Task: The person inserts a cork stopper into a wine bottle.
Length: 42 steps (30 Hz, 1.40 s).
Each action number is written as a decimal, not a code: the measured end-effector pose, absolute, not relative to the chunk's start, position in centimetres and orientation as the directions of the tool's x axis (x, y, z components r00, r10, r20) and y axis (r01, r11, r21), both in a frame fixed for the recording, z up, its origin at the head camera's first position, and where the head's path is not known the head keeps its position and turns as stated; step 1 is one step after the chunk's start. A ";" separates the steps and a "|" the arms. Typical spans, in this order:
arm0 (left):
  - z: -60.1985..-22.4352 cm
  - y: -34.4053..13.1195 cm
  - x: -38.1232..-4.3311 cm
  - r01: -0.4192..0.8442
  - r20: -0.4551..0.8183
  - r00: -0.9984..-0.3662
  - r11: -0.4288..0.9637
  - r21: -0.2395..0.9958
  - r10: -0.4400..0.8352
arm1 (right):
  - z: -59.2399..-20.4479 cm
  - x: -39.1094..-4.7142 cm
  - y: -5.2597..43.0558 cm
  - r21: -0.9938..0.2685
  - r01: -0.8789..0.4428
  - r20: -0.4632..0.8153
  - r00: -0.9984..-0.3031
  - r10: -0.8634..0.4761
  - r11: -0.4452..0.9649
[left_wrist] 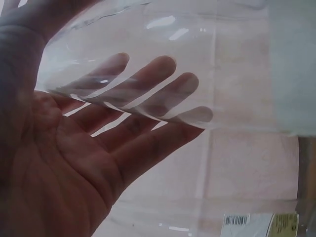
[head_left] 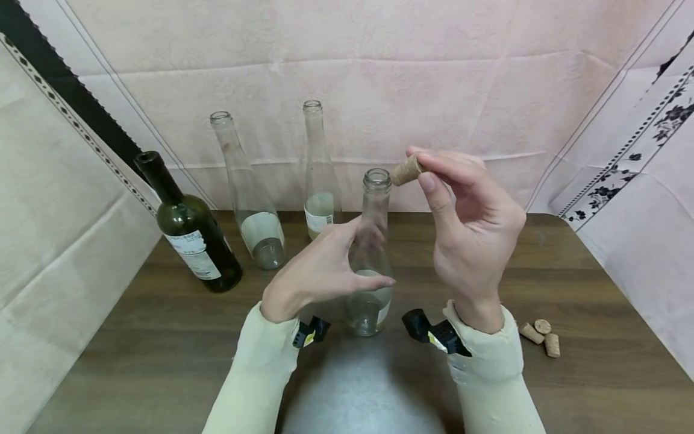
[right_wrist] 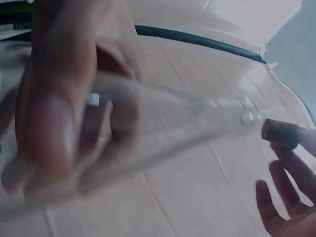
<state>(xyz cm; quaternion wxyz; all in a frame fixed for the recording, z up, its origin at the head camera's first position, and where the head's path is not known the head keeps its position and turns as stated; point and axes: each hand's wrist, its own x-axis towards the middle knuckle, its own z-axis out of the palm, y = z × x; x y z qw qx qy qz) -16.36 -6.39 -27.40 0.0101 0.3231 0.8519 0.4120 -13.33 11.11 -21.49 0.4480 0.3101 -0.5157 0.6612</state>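
In the head view my left hand (head_left: pixel 325 268) is round the body of a clear glass bottle (head_left: pixel 375 208) with a pale label. The bottle stands uncapped on the table, its thumb side toward me. Through the glass, the left wrist view shows the fingers (left_wrist: pixel 160 89) lying behind it. My right hand (head_left: pixel 476 232) pinches a cork (head_left: pixel 407 172) between thumb and fingertips. That cork is tilted, just right of the bottle's mouth; the right wrist view shows a small gap between the cork (right_wrist: pixel 280 133) and the rim.
Two more clear bottles, one (head_left: pixel 257 211) on the left and another (head_left: pixel 318 163) farther back, stand uncapped. A dark green wine bottle (head_left: pixel 190 229) is at far left. Several loose corks (head_left: pixel 542 334) lie right of my right wrist. Cloth (head_left: pixel 347 78) hangs behind the wooden table (head_left: pixel 162 361).
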 end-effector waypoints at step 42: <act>-28.5 -6.5 -16.0 0.564 0.297 -0.782 0.420 0.711 0.548 | -22.4 -13.1 12.4 -0.462 -0.851 0.881 -0.472 0.023 0.251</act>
